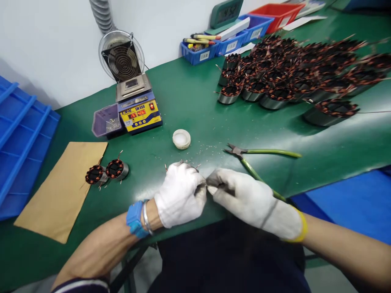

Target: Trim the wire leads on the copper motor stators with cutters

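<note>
My left hand [182, 195], in a white glove, is closed round a motor stator [190, 165]. The hand hides most of it; only a bit of its top and a few copper wire ends show past the knuckles. Close beside it, my gloved right hand [241, 193] is pinched shut at the left fingertips, on what looks like a thin wire end of that stator. Green-handled side cutters [236, 151] lie with jaws apart behind my right hand, one handle running partly under it. A small round white tub [181, 139] stands beyond my left hand.
Two stators [116, 168] stand left beside brown cardboard [58, 191]. Behind are a solder pot [139, 112] with digital readouts and a purple tray [106, 122]. Many stators [275, 95] crowd the right. Blue bins [200, 55] line the back; a blue crate [21, 146] leans left.
</note>
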Demonstrator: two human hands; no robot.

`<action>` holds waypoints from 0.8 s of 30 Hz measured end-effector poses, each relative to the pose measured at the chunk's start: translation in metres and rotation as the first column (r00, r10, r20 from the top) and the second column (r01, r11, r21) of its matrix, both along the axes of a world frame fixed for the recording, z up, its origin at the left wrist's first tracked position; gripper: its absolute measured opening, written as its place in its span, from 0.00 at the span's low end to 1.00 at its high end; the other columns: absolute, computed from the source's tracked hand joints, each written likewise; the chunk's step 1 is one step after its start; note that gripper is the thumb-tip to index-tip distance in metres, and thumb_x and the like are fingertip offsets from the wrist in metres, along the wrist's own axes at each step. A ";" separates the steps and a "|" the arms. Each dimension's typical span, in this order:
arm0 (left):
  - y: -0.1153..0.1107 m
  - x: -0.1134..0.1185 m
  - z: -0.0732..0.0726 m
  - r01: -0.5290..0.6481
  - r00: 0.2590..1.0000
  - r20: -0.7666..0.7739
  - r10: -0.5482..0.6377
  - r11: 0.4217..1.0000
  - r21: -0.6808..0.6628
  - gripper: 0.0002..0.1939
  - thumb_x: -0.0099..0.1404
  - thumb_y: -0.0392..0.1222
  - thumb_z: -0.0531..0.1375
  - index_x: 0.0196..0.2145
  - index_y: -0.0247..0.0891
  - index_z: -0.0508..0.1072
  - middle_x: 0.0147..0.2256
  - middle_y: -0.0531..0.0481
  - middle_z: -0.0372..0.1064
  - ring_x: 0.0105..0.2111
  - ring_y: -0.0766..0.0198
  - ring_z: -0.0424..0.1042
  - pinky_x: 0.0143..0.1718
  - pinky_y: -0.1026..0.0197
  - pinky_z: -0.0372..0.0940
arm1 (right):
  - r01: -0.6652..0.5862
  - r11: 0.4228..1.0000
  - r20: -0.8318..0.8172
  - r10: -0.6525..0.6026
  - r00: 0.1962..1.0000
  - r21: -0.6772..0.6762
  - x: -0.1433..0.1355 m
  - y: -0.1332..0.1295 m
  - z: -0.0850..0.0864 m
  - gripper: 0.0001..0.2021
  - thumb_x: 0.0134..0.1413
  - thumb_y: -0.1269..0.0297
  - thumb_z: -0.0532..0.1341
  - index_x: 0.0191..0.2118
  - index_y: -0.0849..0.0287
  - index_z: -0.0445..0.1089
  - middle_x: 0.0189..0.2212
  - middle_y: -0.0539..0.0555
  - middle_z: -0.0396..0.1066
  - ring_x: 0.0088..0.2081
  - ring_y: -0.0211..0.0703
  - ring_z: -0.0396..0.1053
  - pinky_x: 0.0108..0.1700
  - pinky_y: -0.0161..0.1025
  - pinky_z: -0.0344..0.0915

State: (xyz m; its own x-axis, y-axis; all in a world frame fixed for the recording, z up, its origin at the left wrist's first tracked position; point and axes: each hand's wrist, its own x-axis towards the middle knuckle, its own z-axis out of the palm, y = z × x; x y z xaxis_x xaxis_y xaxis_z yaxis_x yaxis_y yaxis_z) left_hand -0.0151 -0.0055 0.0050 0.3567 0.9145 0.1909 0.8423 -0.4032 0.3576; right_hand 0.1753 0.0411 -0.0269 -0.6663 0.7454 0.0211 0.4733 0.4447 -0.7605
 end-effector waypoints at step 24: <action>-0.001 -0.001 -0.004 0.038 0.997 0.062 -0.041 0.998 0.052 0.07 0.63 0.34 0.57 0.27 0.39 0.72 0.31 0.47 0.74 0.37 0.56 0.72 0.49 0.51 0.66 | -0.149 0.972 -0.080 0.136 0.987 -0.184 -0.001 0.005 0.007 0.13 0.64 0.60 0.52 0.31 0.58 0.68 0.27 0.56 0.75 0.26 0.44 0.72 0.29 0.41 0.70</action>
